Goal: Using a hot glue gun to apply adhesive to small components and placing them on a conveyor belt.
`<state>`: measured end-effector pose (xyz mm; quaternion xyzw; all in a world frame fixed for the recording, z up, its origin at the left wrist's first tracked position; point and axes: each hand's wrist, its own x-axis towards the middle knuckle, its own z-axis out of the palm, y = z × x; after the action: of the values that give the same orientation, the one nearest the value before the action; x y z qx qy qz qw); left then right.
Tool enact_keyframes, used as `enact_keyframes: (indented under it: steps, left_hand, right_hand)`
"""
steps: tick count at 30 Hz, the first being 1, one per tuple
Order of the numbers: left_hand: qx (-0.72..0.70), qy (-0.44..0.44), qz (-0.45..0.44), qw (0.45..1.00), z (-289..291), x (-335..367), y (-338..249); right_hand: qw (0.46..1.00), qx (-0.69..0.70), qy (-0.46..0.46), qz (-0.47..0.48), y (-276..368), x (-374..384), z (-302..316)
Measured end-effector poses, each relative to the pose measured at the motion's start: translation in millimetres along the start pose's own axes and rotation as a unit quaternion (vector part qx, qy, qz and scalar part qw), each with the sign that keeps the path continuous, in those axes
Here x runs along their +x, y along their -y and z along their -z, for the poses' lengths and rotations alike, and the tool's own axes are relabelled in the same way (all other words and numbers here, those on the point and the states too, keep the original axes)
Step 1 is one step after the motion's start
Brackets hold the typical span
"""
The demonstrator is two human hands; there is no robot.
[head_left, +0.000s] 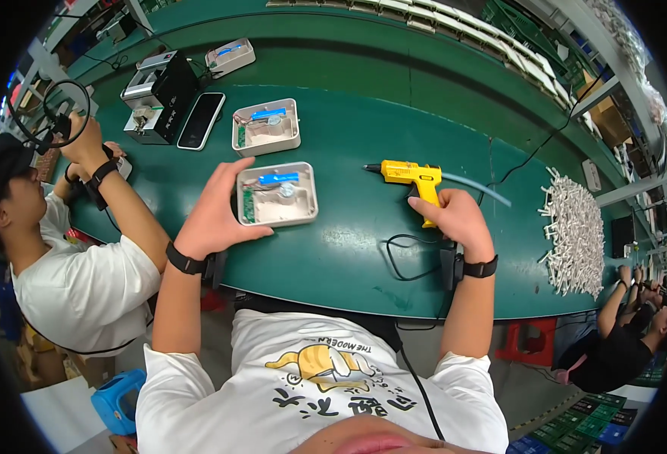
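My left hand (214,210) spans the left end of a white open plastic box (312,198), thumb at its near edge and fingers at its far left corner. Inside that box lie a blue wrapped cell (279,179), a green circuit board (248,206), thin wires and a round pale part. To the right, a yellow hot glue gun (411,173) is gripped by my right hand (458,219) at the handle, its dark nozzle pointing left toward the box. A translucent glue stick (476,186) sticks out of its back. The fingers behind the handle are partly hidden.
Beyond stands a second similar box (297,139), with a third (230,57) farther back. A phone (201,121) lies beside a black-and-silver machine (157,98). Small white parts (573,234) are heaped at right. A black cable (395,261) loops near me. A co-worker (84,257) sits left.
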<state>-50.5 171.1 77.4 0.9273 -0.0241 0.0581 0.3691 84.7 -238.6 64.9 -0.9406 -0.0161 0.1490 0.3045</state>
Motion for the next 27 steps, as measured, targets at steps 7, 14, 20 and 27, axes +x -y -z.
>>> enact_keyframes:
  steps: [7,14,20,27]
  left_hand:
    - [-0.008,0.072,-0.068,0.995,-9,-12,-31]
    - [-0.002,0.063,-0.103,0.993,-11,-14,-23]
    - [0.142,0.013,-0.024,0.989,-23,2,-39]
    - [0.077,-0.007,-0.064,0.995,-29,1,-27]
  right_hand:
    - [0.963,0.239,0.125,-0.016,7,2,6]
    - [0.877,0.449,0.155,0.072,11,-2,-8]
    - [0.854,0.490,0.074,0.158,30,-18,-40]
    - [0.820,0.534,0.118,0.171,31,-31,-36]
